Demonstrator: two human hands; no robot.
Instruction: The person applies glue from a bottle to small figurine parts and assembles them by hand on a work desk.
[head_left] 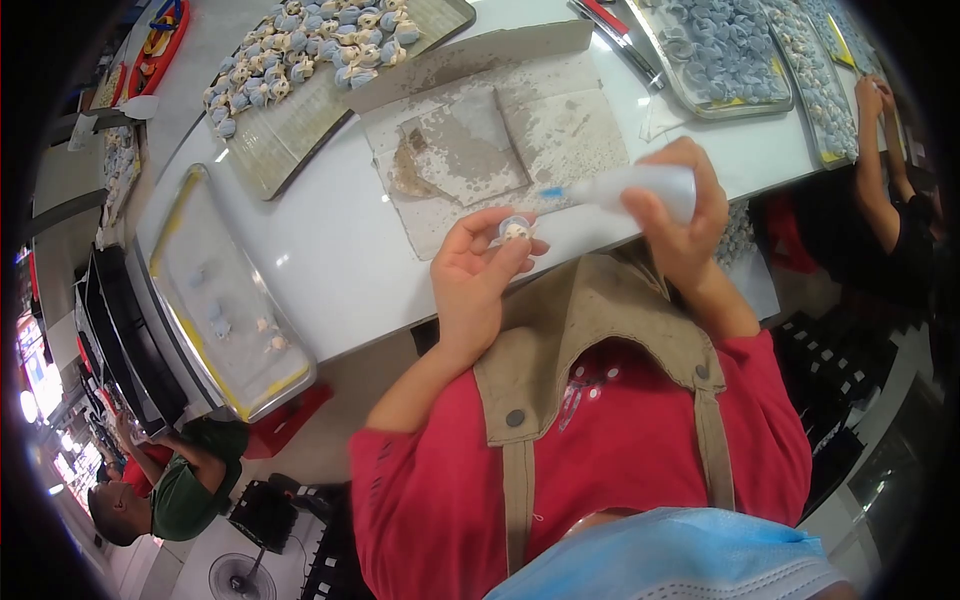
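Observation:
My left hand [478, 270] pinches a small figure piece [515, 230], cream with a pale blue-grey rim, between thumb and fingers above the table's near edge. In my right hand [692, 205] is a translucent white squeeze bottle [640, 188], lying nearly level. Its thin blue nozzle [552, 192] points left, a short way above and to the right of the piece, apart from it. Beneath the nozzle lies an opened-out, stained cardboard sheet [570, 130].
At back left, a tray [275, 155] bears many cream-and-blue pieces. Another tray [240, 330], with several loose pieces, stands at left. Blue-grey parts fill a tray [770, 105] at back right, near a red-and-black tool [625, 45]. Other people's hands [873, 92] work at far right.

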